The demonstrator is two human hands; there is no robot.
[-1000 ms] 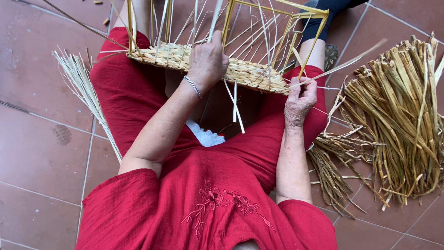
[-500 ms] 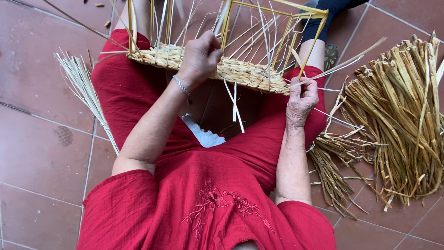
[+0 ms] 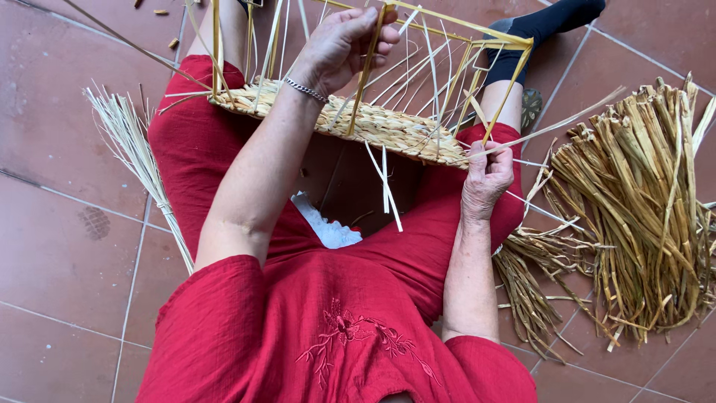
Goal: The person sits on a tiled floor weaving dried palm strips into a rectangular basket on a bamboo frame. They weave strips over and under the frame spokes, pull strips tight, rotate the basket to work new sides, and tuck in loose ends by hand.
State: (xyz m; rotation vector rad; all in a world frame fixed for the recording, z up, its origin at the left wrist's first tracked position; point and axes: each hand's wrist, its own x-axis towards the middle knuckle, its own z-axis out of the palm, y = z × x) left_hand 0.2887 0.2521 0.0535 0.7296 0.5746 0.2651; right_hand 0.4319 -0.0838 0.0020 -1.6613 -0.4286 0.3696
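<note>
Both hands grip the basket frame (image 3: 373, 119): left hand (image 3: 343, 45) upright, right hand (image 3: 486, 179) strand

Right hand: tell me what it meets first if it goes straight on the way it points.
The right hand points up toward the woven straw band on the yellow frame. It would likely meet the band's near edge first, just above its grip on a straw strand; depth is unclear.

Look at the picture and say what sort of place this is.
Probably a home patio or craft corner used for basket weaving. A person sits over a terracotta tiled floor, a heap of dried reeds lies alongside, and a half-woven basket frame rests across the lap.
</note>
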